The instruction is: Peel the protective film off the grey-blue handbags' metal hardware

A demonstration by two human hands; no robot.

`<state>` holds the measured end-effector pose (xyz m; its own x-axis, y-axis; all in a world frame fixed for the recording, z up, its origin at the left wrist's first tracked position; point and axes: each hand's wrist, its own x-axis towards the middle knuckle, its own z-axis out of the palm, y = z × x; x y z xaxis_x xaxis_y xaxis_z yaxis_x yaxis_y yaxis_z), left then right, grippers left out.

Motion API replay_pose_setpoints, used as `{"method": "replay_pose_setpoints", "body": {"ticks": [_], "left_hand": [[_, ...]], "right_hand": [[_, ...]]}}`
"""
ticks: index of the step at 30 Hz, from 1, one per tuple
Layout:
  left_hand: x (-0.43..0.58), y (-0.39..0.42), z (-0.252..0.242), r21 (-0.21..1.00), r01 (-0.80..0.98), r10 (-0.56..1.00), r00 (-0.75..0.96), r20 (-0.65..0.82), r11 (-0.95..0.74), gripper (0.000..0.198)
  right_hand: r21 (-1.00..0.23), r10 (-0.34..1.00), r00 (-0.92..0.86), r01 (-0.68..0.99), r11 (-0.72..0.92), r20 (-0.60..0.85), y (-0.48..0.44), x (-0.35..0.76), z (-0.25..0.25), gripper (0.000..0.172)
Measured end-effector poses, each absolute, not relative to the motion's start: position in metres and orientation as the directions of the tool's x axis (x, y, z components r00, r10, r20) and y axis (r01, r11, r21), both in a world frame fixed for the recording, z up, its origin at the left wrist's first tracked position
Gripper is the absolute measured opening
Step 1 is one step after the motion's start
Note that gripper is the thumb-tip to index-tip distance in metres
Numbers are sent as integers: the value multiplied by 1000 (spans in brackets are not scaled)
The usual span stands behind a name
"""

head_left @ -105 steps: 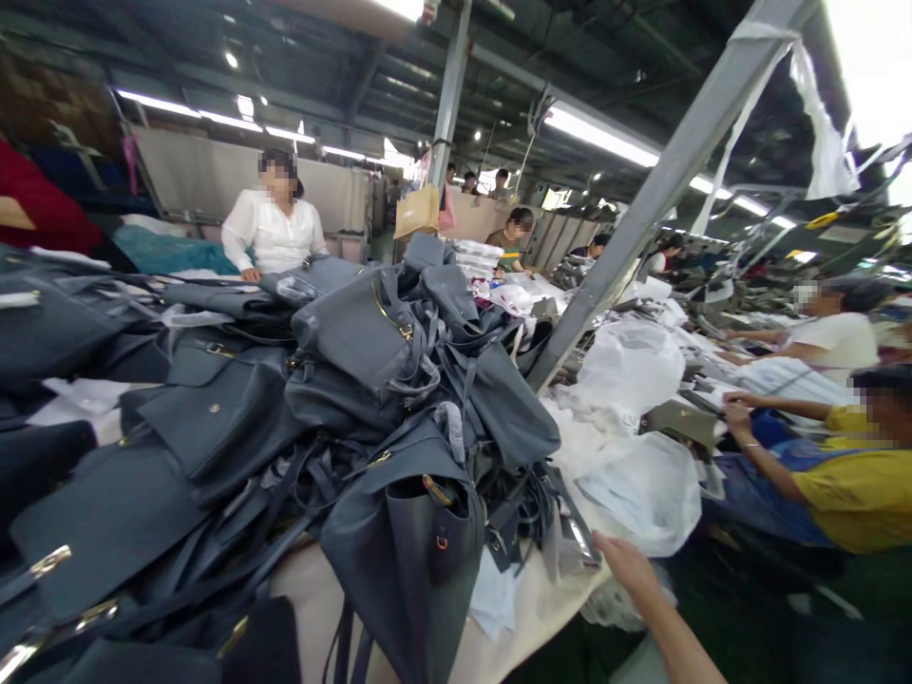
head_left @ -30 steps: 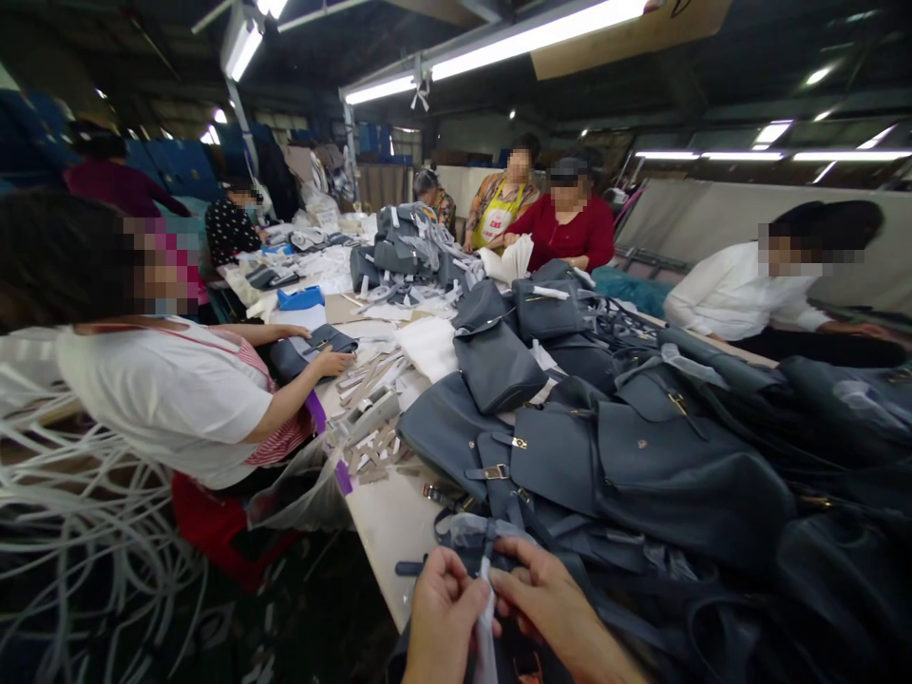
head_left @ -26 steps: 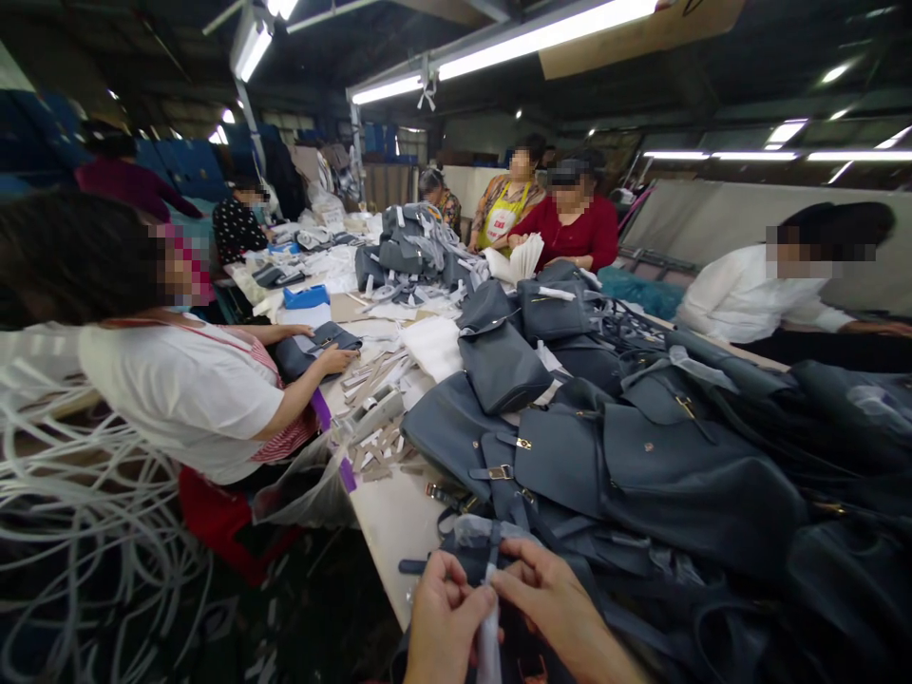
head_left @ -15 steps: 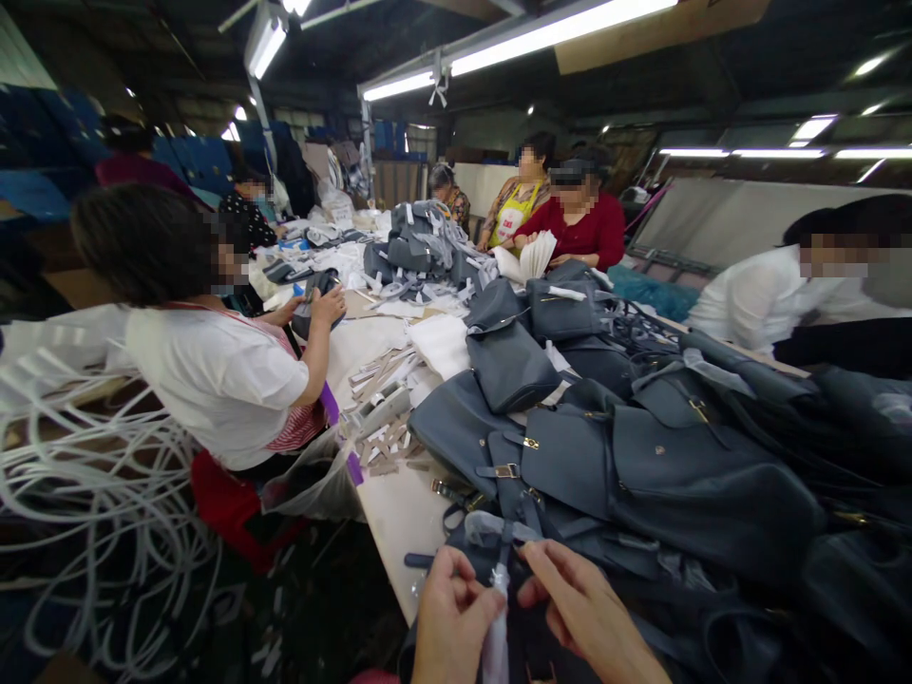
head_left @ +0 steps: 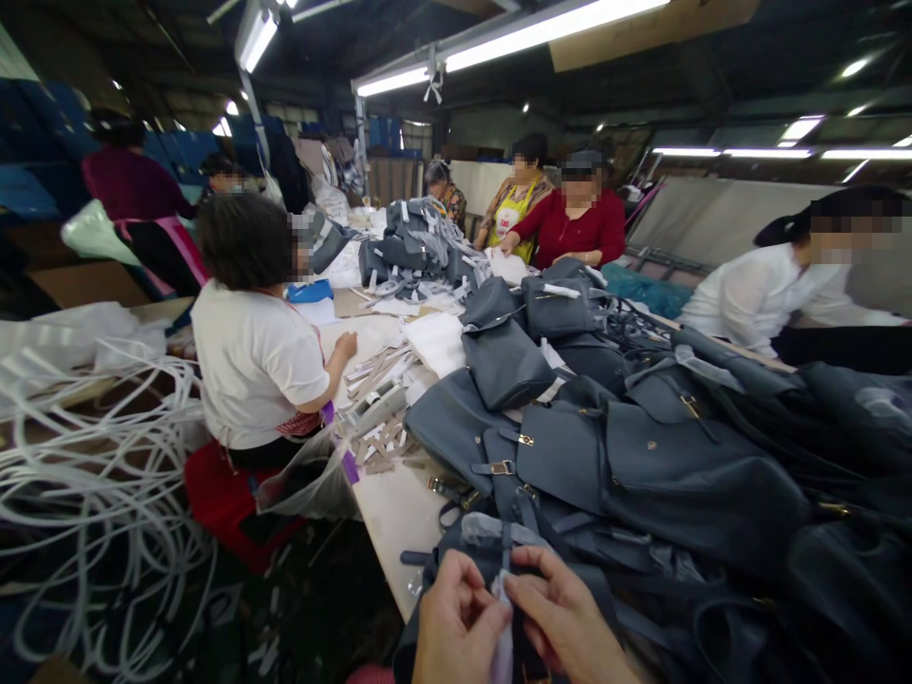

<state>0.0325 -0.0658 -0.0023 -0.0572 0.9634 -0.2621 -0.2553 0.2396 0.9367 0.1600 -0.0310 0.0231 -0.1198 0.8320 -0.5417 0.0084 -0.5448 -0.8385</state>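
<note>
My left hand (head_left: 456,622) and my right hand (head_left: 562,617) meet at the bottom edge, both pinching a thin strip of clear plastic wrap (head_left: 503,627) on a strap of a slate-blue bag (head_left: 491,556) at the table's near edge. Both hands are closed on that wrap. A large heap of slate-blue leather bags (head_left: 662,465) with gold clasps covers the table to the right of my hands.
A long pale table (head_left: 395,518) runs away from me. A person in a white shirt (head_left: 253,361) sits at its left side beside loose strips (head_left: 377,418). Other people work at the far end and right. White tubing (head_left: 92,475) is piled at left.
I turned left from the bag heap and brought both hands together on a wrapped strap. In the last second the seated person at left lowered a bag and turned away.
</note>
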Motion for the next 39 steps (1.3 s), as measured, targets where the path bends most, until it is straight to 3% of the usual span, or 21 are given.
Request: {"method": "replay_pose_setpoints", "body": {"ticks": [6, 12, 18, 27, 33, 36, 39], "left_hand": [[28, -67, -18, 871, -378, 948, 65, -312, 313, 38], [21, -55, -10, 736, -427, 843, 141, -520, 525, 53], [28, -40, 11, 869, -241, 897, 9, -442, 431, 30], [23, -48, 1, 780, -385, 841, -17, -541, 494, 24], [17, -59, -4, 932, -231, 939, -137, -314, 278, 28], [14, -63, -5, 997, -39, 983, -171, -71, 65, 25], [8, -66, -4, 963, 189, 972, -100, 212, -190, 22]], "right_hand": [[-795, 816, -206, -193, -576, -541, -32, 153, 24, 57], [-817, 826, -217, -155, -555, -520, -32, 157, 19, 55], [-851, 842, -192, -54, -523, -505, -32, 158, 11, 51], [-835, 809, -327, -96, -542, -488, -37, 156, 16, 45], [-834, 841, -221, -153, -530, -494, -37, 147, 17, 42], [-823, 841, -176, -182, -538, -512, -36, 141, 19, 42], [-819, 845, -142, -209, -534, -515, -37, 137, 21, 38]]}}
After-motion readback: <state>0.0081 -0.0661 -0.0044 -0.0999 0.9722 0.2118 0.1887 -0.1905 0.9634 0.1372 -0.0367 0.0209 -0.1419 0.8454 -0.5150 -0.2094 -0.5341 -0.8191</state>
